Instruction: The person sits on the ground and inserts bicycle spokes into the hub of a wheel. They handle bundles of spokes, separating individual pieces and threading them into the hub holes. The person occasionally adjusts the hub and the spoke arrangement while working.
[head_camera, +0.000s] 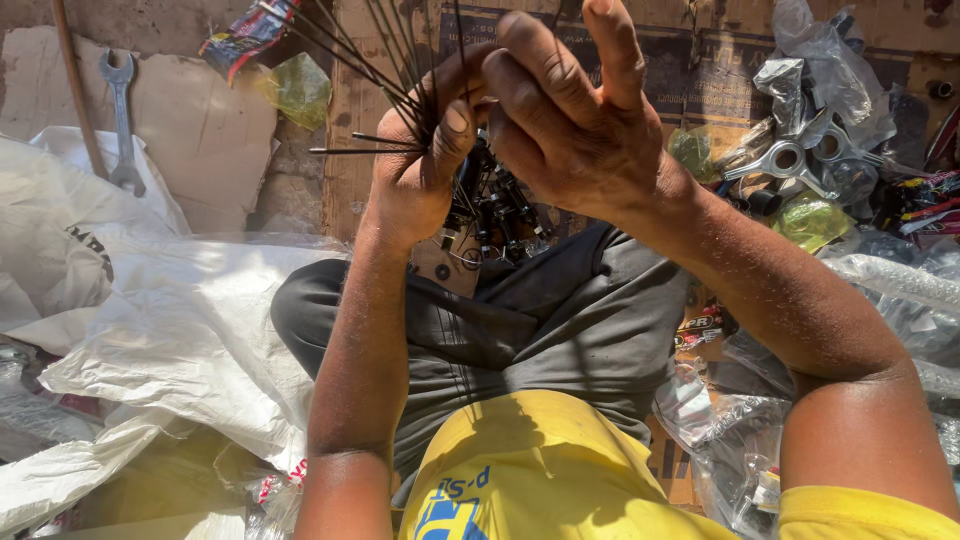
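From above the person's lap, both hands are raised in front of the chest. The left hand (420, 165) is clenched around a bundle of thin black cables (385, 75), thumb pressed over them; the loose ends fan up and leftward, and black end fittings (495, 205) hang below the fist. The right hand (575, 120) sits just beside it, touching the bundle, fingers curled loosely with the forefinger stretched upward; I cannot tell whether it pinches any one strand.

The person sits cross-legged in grey trousers (560, 320) and a yellow shirt (530, 470) on flattened cardboard (200, 130). A spanner (122, 120) lies near the cardboard's upper left corner, beside a thin rod (75, 80). White sacks (150, 330) cover the left side. Along the right edge lie clear plastic bags (730, 430) and a heap of metal parts (800, 160), some wrapped in plastic. Hard sunlight throws sharp shadows over everything.
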